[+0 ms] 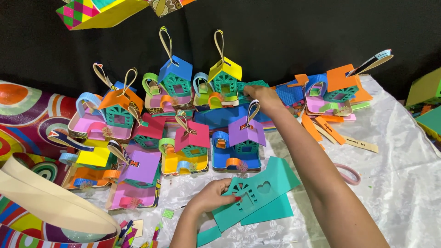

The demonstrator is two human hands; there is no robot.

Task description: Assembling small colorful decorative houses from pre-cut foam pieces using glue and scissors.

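While the left hand [212, 195] rests at the near edge of the white cloth [395, 183], its fingers are pinched on the left edge of a teal foam sheet [257, 195], thumb beneath and painted fingertips on top; the sheet lies flat on the cloth, cut with a window grid and a heart-shaped hole. Across the table, the right hand [262, 96] reaches to the back row, fingers curled down onto a stack of blue and teal foam pieces [229, 115] beside the yellow-roofed house [224, 76]; whether they grip anything cannot be told. Small foam houses stand in shallow trays: the purple-roofed house [245, 138] sits in a blue tray [225, 158], the pink-roofed house [190, 138] in a yellow tray [172, 164], the orange-roofed house [120, 105] in a pink tray [89, 126], and the blue-roofed house [176, 76] in a pale pink tray [154, 102]. Each house carries a ribbon loop at its roof. Loose orange strips [321, 128] lie right of the arm, and a pink ring [351, 173] rests on the cloth just beside the forearm. A broad cream band [50, 202] crosses the lower left.
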